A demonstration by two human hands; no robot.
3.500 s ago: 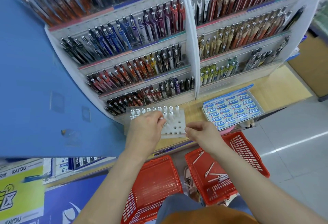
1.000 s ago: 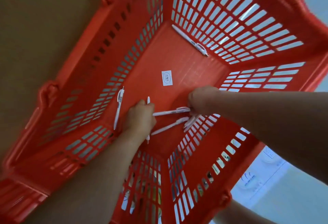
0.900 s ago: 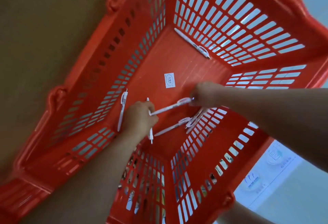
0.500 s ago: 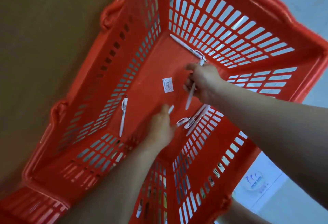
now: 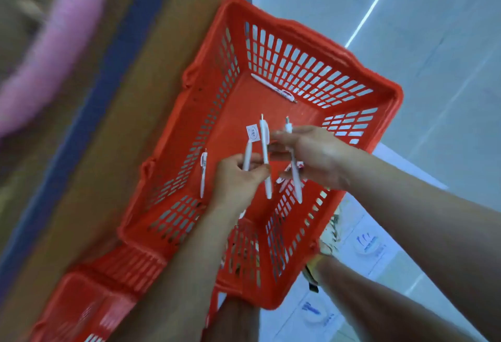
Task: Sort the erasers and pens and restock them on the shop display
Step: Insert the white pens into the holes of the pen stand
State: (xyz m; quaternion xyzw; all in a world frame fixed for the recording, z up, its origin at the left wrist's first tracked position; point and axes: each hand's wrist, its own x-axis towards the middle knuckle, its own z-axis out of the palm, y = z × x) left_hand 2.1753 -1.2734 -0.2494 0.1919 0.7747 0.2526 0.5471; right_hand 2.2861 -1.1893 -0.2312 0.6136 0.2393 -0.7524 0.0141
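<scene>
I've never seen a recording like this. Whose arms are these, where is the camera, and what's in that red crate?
There is no machine: a person wears one camera on the head, looking down at their own bare arms. Below them is a red slotted plastic basket. Loose white plastic pens lie in it, one along the far wall, another by the left wall. The left hand grips one white pen; the right hand holds two more white pens. A second red basket shows blurred at lower left.

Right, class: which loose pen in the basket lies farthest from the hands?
The pen against the basket's far wall; the others lie by the left hand or right hand.
</scene>
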